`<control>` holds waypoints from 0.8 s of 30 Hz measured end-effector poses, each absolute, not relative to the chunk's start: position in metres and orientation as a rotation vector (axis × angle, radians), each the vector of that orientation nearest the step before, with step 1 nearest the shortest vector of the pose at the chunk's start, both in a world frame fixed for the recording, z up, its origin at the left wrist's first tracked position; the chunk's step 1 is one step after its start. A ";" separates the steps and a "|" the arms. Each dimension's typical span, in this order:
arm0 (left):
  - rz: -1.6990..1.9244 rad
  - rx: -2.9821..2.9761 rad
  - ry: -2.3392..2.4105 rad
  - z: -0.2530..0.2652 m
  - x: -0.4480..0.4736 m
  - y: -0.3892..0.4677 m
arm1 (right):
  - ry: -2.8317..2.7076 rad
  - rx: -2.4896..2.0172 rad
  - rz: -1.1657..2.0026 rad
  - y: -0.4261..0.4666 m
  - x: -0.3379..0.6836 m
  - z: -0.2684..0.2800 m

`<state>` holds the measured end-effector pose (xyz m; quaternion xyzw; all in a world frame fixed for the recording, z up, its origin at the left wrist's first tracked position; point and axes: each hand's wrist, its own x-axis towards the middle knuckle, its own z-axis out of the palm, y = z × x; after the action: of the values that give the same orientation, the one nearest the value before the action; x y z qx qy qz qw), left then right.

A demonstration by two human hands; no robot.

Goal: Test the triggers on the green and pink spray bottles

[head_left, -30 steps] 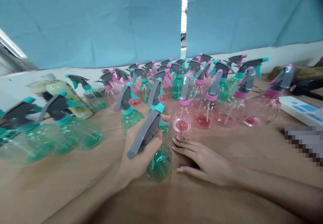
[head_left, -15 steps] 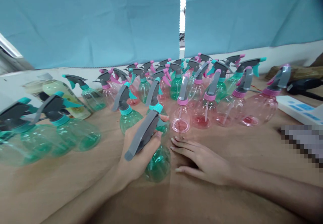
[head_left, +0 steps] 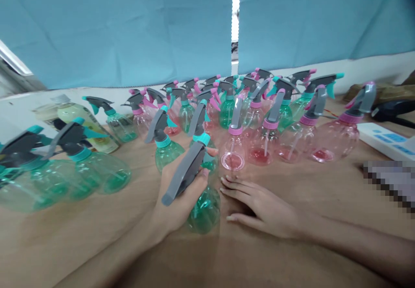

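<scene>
1. Two hands are in view at the near middle of the table (head_left: 308, 184), and almost nothing about them differs from the pictures of a second and half a second ago; only the camera has drifted slightly.
2. The left hand (head_left: 177, 201) keeps its grip wrapped round the neck of the green spray bottle (head_left: 204, 210), fingers curled under the grey trigger head (head_left: 184, 173), thumb tip showing at the teal collar. That grip is closed on the bottle, not spread.
3. The green spray bottle stands on the table, just in front of the person, tilted a little toward the left hand, and has not shifted between pictures.
4. The right hand (head_left: 262, 206) lies flat on the table, fingers stretched out and holding nothing, its fingertips just beside the bottle's round body; whether they touch it I cannot tell.
5. Since neither hand has moved, this reads as a pause in handling: the bottle is steadied and held, but no squeezing or turning of the trigger head shows.
6. Behind the hands stands a crowd of pink spray bottles (head_left: 259, 145) and further green spray bottles (head_left: 167, 149), upright and close together.
7. At the left, several green bottles (head_left: 97, 171) sit nearer the table edge, well apart from the held one.
</scene>
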<state>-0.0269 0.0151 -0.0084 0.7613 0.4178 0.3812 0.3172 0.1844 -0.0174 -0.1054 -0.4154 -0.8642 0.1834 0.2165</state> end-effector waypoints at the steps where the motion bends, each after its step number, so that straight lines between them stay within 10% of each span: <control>1: 1.000 2.002 1.096 -0.010 -0.027 0.015 | -2.394 -1.153 0.509 -0.017 0.184 -0.106; 24: 1.009 1.989 0.985 -0.011 -0.030 0.020 | -2.435 -1.186 0.489 -0.017 0.184 -0.105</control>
<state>-0.0299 0.0204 -0.0105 0.7659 0.3792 0.3887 0.3443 0.1838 -0.0172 -0.1048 -0.4228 -0.8680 0.1742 0.1935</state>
